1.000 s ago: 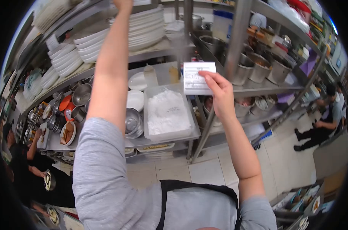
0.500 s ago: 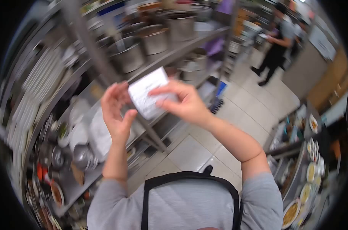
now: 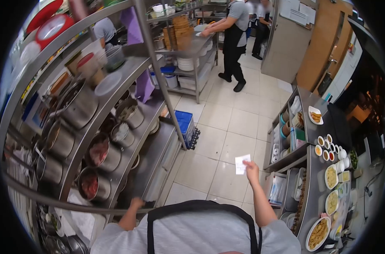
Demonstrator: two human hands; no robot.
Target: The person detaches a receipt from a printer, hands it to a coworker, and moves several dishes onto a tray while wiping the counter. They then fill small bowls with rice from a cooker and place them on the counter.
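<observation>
A small white paper slip [image 3: 240, 166] with faint print is pinched in my right hand [image 3: 252, 169], held out over the tiled floor. My left hand [image 3: 137, 203] is low on the left, close to the lower metal shelf [image 3: 135, 182] and its rail. Its fingers are small and partly hidden, and I cannot tell whether they grip anything. Metal pots with red contents, such as the near pot [image 3: 94, 186], stand on the shelf beyond this hand.
A metal counter [image 3: 304, 158] on the right carries sauce cups and several dishes, including an oval dish [image 3: 318, 234]. Ahead, a person [image 3: 236, 38] in a black apron works at a metal rack [image 3: 196, 57]. A blue crate [image 3: 184, 127] sits beside the shelving.
My hands have parted: the left dropped down to the left, while the right carried the slip to the right. The view has turned toward the aisle and the counter.
</observation>
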